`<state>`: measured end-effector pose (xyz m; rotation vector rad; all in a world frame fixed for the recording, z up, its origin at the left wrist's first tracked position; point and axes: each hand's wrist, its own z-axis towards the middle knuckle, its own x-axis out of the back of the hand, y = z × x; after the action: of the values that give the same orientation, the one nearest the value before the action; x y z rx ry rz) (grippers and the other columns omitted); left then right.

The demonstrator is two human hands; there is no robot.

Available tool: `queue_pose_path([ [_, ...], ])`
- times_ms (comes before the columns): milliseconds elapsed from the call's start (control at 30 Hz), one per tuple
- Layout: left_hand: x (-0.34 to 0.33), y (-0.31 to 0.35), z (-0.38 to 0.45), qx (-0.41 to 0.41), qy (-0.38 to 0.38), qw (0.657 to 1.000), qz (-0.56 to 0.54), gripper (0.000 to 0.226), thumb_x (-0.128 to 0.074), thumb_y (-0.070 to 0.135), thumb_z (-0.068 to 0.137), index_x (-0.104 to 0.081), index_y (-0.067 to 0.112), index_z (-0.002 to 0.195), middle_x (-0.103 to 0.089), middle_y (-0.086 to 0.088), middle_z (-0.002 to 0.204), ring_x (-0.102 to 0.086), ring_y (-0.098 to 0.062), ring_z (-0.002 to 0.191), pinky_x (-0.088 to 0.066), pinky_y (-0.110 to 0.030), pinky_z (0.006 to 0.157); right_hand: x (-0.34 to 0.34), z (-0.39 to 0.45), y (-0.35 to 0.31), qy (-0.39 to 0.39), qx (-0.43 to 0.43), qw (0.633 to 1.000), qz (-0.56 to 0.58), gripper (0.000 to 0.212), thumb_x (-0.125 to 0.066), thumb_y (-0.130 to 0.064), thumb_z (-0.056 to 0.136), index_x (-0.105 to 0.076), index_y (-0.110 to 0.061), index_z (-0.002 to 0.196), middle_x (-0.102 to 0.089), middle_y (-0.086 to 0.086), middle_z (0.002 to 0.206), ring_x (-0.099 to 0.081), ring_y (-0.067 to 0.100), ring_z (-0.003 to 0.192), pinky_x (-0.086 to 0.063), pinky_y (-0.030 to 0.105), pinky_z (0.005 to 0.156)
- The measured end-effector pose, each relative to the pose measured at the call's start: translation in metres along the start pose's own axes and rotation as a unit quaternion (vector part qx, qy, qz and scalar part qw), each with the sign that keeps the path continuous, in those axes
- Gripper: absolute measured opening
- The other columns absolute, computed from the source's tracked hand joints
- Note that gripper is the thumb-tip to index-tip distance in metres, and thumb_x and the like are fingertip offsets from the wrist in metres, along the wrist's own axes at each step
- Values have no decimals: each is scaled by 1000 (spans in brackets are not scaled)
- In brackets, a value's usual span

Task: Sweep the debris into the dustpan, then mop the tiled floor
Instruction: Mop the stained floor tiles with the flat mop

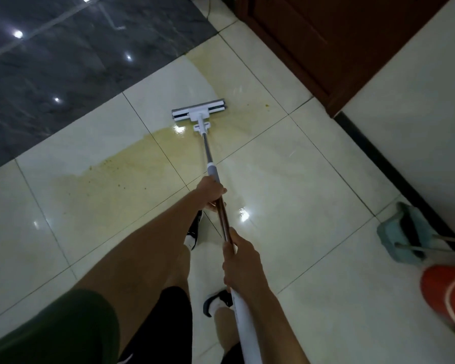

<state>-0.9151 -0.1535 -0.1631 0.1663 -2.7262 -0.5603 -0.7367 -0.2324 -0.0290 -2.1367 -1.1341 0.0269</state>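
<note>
Glossy cream tiled floor [313,206], yellow-stained ahead; both my hands, left [212,191] leading right [241,261], clamp white flat-headed sponge mop [199,111] for push leverage.

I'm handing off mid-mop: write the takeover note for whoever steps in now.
Left hand grips the mop handle farther down; right hand grips it nearer the body. Mop head rests flat on the cream tiles at the edge of a yellowish film.
Dustpan and broom are parked by the right wall.
Left: mop the film and the specks in it.
</note>
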Motion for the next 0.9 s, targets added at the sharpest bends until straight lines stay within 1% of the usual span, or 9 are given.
queue_pose_path([
  [100, -16, -9, -14, 0, -3, 1000, 2, 27, -63, 13, 99, -46, 6, 119, -68, -21, 101, -75, -33, 78, -63, -49, 61, 5, -16, 14, 11, 15, 999, -27, 39, -40, -26, 105, -46, -22, 144, -69, 5, 105, -68, 14, 86, -54, 20, 72],
  [267, -17, -7, -8, 1, 6, 1000, -17, 29, -63, 13, 98, -46, 7, 121, -68, -19, 100, -75, -31, 75, -63, -46, 59, 8, -11, 7, 18, 14, 999, -38, 38, -40, -25, 106, -47, -22, 143, -64, -3, 106, -61, 4, 79, -41, -1, 58],
  [333, -11, 2, 2, -2, 20, 1000, -23, 30, -64, 14, 97, -48, 8, 121, -68, -19, 100, -75, -30, 69, -63, -43, 56, 9, 0, -4, 27, 17, 999, -33, 38, -42, -24, 105, -49, -22, 142, -66, 0, 114, -64, 6, 89, -36, -7, 58],
  [367, -7, 8, 8, -6, 26, 999, -23, 30, -65, 14, 97, -48, 8, 121, -67, -18, 100, -75, -30, 66, -63, -43, 56, 10, 8, -10, 29, 17, 999, -27, 38, -43, -24, 105, -50, -22, 142, -66, 0, 116, -66, 7, 91, -36, -7, 57],
  [467, 12, 26, 28, -16, 29, 999, -25, 29, -65, 14, 97, -49, 9, 120, -66, -19, 99, -75, -33, 69, -63, -45, 56, 10, 32, -33, 21, 13, 1000, -11, 38, -43, -25, 104, -50, -25, 141, -65, -3, 115, -61, -2, 72, -43, 0, 57],
  [567, 39, 54, 57, -12, 24, 999, -41, 32, -65, 14, 96, -49, 8, 123, -65, -20, 102, -75, -33, 67, -60, -40, 50, 10, 63, -65, 8, 8, 1000, 14, 40, -42, -26, 104, -47, -30, 144, -67, 0, 118, -68, 7, 87, -52, 12, 69],
  [667, 71, 91, 97, -17, 23, 998, -57, 29, -67, 13, 96, -50, 7, 119, -66, -21, 100, -74, -30, 59, -60, -41, 49, 12, 112, -107, 7, -2, 1000, 20, 42, -43, -24, 104, -44, -30, 146, -69, 5, 114, -69, 16, 93, -56, 23, 76],
  [800, 117, 149, 159, -22, 26, 997, -69, 27, -66, 14, 96, -49, 11, 116, -68, -19, 98, -75, -34, 67, -62, -51, 55, 16, 184, -172, 17, -8, 1000, 8, 44, -44, -23, 104, -43, -30, 148, -68, 1, 113, -67, 13, 93, -51, 16, 76],
  [900, 158, 197, 202, -34, 29, 997, -65, 26, -65, 12, 95, -50, 7, 116, -68, -19, 97, -75, -35, 71, -62, -54, 57, 16, 237, -227, 22, -4, 1000, 5, 44, -44, -23, 105, -43, -30, 148, -67, 2, 117, -66, 15, 101, -54, 25, 89],
])
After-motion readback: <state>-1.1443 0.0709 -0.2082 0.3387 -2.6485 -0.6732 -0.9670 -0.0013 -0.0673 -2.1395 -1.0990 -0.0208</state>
